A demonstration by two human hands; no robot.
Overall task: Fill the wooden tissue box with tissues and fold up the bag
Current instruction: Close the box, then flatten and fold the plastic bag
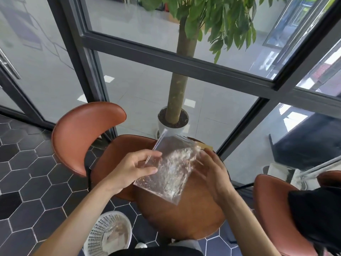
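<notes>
A clear, crinkled plastic bag (171,167) is held above the round wooden table (184,218). My left hand (132,169) pinches the bag's left edge between thumb and fingers. My right hand (212,172) holds the bag's right side with fingers curled against it. A sliver of the light wooden tissue box (205,145) shows behind the bag at the table's far edge; most of it is hidden by the bag and my right hand. Whether the bag holds tissues I cannot tell.
A brown leather chair (83,133) stands left of the table, another (273,209) to the right with a black garment (317,215) on it. A white mesh wastebasket (108,231) sits on the hexagon-tiled floor at lower left. A potted tree (173,121) stands by the glass wall behind.
</notes>
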